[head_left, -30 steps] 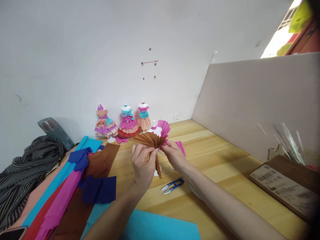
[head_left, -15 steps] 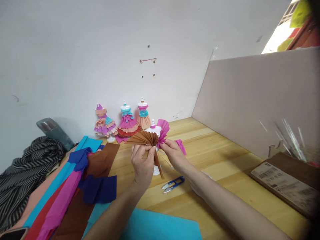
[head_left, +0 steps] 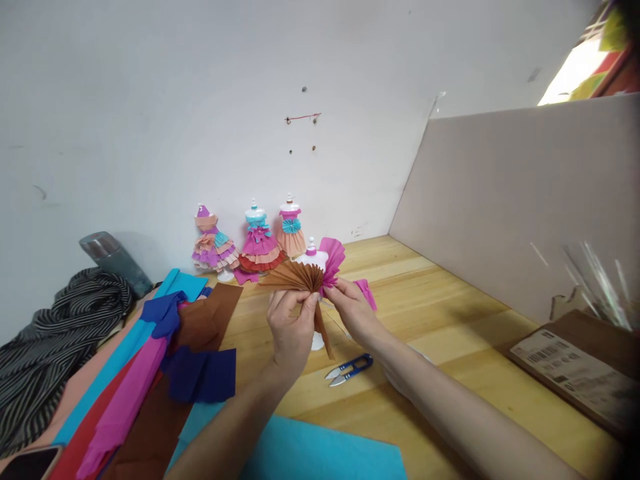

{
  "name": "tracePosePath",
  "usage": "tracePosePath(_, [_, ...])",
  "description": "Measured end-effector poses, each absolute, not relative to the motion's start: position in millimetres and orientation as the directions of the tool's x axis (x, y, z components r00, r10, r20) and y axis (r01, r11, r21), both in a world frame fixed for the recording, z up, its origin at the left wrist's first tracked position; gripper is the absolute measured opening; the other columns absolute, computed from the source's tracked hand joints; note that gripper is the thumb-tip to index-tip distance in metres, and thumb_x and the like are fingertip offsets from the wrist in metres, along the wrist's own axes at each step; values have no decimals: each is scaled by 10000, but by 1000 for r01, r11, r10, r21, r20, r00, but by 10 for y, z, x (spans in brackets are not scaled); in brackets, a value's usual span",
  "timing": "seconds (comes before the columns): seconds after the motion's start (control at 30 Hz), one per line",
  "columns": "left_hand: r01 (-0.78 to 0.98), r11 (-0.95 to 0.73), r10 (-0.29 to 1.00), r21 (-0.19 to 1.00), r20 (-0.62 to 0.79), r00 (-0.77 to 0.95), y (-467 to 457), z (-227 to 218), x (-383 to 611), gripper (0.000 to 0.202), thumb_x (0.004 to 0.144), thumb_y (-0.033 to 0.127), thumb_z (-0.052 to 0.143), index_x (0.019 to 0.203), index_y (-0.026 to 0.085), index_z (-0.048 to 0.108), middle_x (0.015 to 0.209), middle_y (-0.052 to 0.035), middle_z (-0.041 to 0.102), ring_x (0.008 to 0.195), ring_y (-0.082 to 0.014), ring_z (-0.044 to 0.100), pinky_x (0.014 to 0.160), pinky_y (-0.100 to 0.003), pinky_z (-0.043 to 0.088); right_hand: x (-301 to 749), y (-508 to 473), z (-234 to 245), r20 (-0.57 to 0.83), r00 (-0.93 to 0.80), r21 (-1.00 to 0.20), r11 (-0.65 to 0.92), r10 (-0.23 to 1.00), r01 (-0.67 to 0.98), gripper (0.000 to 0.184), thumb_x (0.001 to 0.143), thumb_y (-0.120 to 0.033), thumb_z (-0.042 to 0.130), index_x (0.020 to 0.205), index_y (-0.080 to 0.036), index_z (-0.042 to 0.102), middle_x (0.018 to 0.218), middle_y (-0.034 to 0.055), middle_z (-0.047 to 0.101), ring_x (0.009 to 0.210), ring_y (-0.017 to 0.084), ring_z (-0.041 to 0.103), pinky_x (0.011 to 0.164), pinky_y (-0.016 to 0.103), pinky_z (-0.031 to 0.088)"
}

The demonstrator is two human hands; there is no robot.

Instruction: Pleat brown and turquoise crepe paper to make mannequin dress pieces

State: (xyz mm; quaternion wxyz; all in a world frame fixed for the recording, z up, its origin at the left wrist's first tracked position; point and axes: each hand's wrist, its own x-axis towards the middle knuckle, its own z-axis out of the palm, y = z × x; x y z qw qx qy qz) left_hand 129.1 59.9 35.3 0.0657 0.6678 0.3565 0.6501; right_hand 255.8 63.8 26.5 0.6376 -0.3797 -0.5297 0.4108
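My left hand (head_left: 294, 327) pinches the gathered base of a pleated brown paper fan (head_left: 295, 275), whose folds spread to the left and with a strip hanging below. My right hand (head_left: 353, 307) is closed on the lower end of a pleated magenta paper fan (head_left: 333, 260), which stands up to the right of the brown one. Between and behind the hands is a small white mannequin stand (head_left: 314, 259) with a magenta neck band. The fans cover most of its body. Blue-handled thread snips (head_left: 350, 370) lie on the table just below my hands.
Three mannequins in paper dresses, one in magenta and turquoise (head_left: 260, 243), line the wall. Coloured paper sheets (head_left: 135, 393), a striped cloth (head_left: 65, 340) and a grey bottle (head_left: 115, 263) fill the left side. A turquoise sheet (head_left: 325, 447) lies in front. A cardboard box (head_left: 575, 373) stands right.
The view has shifted slightly, so everything sits a little further right. Both hands keep their hold on the two fans, with hardly any movement between them.
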Motion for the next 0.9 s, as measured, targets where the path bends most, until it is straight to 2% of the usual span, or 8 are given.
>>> tracePosePath(0.17, [310, -742, 601, 595, 795, -89, 585, 370, 1285, 146, 802, 202, 662, 668, 194, 606, 657, 14, 594, 681, -142, 560, 638, -266, 457, 2566, 651, 247, 363, 109, -921, 374, 925, -108, 287, 802, -426, 605, 932, -203, 731, 882, 36, 713, 874, 236, 588, 837, 364, 439])
tracePosePath(0.4, [249, -702, 691, 667, 723, 9, 610, 410, 1209, 138, 815, 167, 615, 691, 199, 567, 720, 9, 553, 754, -152, 519, 696, -272, 435, 2579, 668, 223, 365, 110, -919, 376, 925, -117, 258, 797, -406, 617, 919, -212, 735, 876, 30, 713, 872, 224, 584, 834, 343, 429])
tracePosePath(0.57, [36, -605, 795, 795, 603, 67, 719, 408, 1137, 148, 844, 279, 559, 720, 203, 532, 806, -19, 536, 820, -168, 535, 766, -303, 454, 2570, 651, 268, 359, 127, -915, 376, 924, -148, 261, 767, -401, 645, 921, -214, 743, 903, 25, 720, 867, 219, 585, 816, 327, 430])
tracePosePath(0.67, [-53, -554, 814, 831, 554, 173, 866, 404, 1050, 181, 868, 377, 515, 826, 203, 545, 804, -36, 578, 757, -163, 577, 710, -303, 493, 2569, 642, 319, 354, 133, -909, 374, 926, -183, 244, 736, -391, 666, 884, -215, 749, 872, 17, 718, 841, 213, 583, 797, 318, 430])
tracePosePath(0.77, [-112, -493, 817, 863, 503, 282, 1047, 398, 922, 302, 864, 484, 503, 947, 201, 566, 781, -59, 629, 662, -158, 601, 602, -285, 505, 2571, 641, 348, 340, 128, -905, 362, 931, -225, 214, 719, -382, 680, 831, -213, 749, 811, 10, 707, 808, 203, 576, 779, 314, 427])
tracePosePath(0.9, [-161, -430, 809, 888, 458, 368, 1247, 359, 762, 420, 815, 601, 525, 936, 201, 575, 826, -98, 656, 636, -165, 611, 511, -268, 481, 2574, 644, 358, 300, 105, -901, 318, 948, -296, 228, 731, -397, 673, 822, -197, 732, 790, 21, 697, 794, 195, 585, 764, 314, 428])
